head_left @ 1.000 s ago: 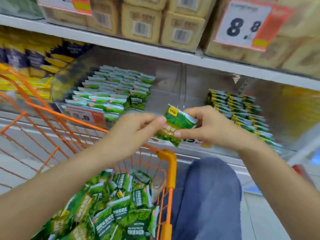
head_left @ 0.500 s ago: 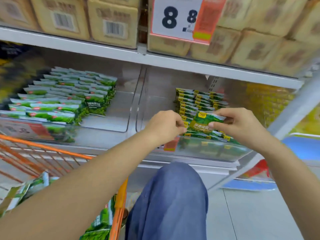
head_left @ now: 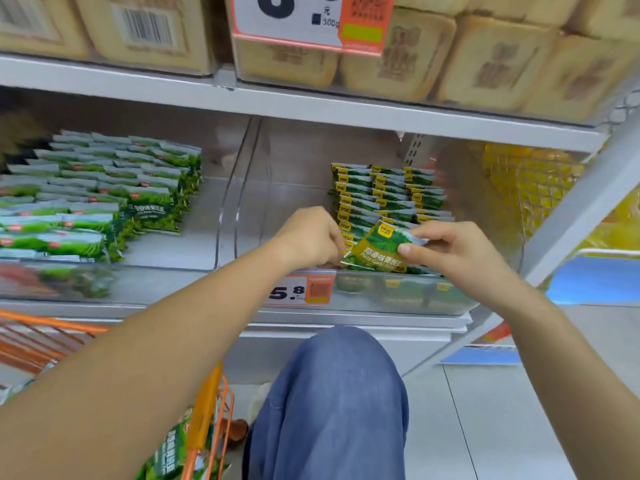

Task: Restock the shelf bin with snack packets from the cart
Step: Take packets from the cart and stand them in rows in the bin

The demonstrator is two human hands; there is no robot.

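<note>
Supermarket shelving fills the upper frame, and your clear bin (head_left: 408,299) sits at centre right on the lower shelf, partly filled. You hold one snack packet (head_left: 379,249) over the bin's front edge, just above the stocked rows (head_left: 388,195). Your right hand (head_left: 450,251) pinches its upper right corner between thumb and fingers; your left hand (head_left: 311,237) is curled at its lower left end, though whether those fingers actually clamp it is hidden behind the knuckles. The packet's long axis runs from lower left to upper right, tilted against the rows, which lie side to side. From your grip the open slot is just ahead and below, at the near end of the rows, so I judge you must level the packet first. Both hands are equally near.

Count: one packet in hand; three columns in this bin, individual packets too overlapped to number. One cart (head_left: 204,420) at lower left shows two packets or so.
</note>
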